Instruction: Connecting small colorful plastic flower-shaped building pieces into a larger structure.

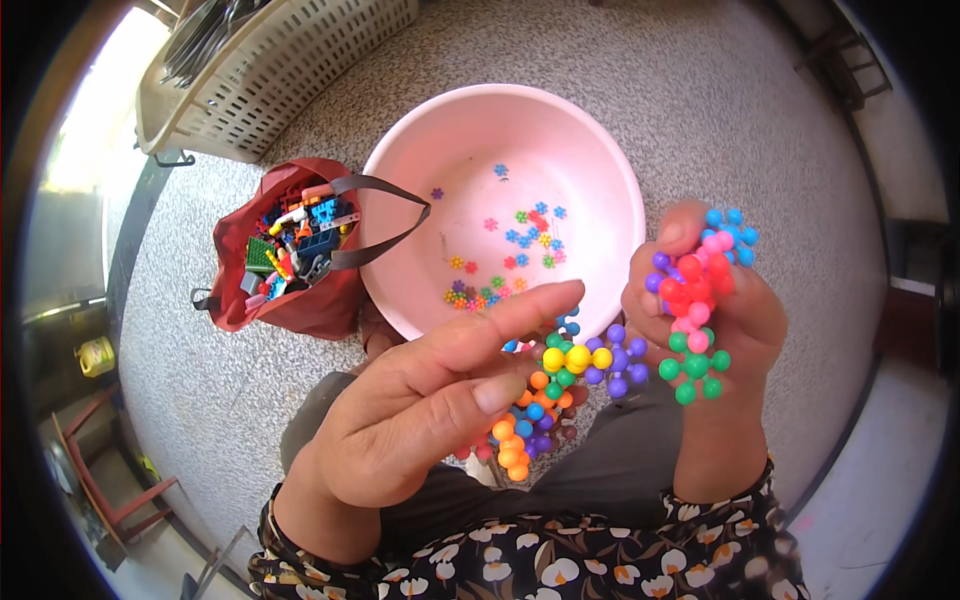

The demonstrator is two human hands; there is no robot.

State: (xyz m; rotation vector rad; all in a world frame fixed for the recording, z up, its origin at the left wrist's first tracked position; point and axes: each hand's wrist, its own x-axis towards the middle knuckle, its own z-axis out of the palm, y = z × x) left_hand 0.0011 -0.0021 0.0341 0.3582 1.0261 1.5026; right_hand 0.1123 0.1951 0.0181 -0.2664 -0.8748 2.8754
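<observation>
My left hand (385,430) holds a cluster of knobbed plastic connector pieces (515,430) in orange, blue, purple, green and yellow. Its thumb lies against the cluster while the index finger stretches out above it. A purple knobbed piece (617,362) sits at the cluster's right end, beside the yellow one. In my right hand (745,325) is a second group of knobbed connector pieces (692,285), red, pink, purple, blue and green, gripped between thumb and fingers. A small gap shows between the two groups. The left fingers partly hide the lower pieces.
Ahead stands a pink round basin (400,190) with many small flower-shaped pieces (520,238) on its bottom. Left of it, a red bag (325,305) with dark handles holds mixed building toys. A beige slotted basket (270,85) stands at the far left on the speckled floor (720,110).
</observation>
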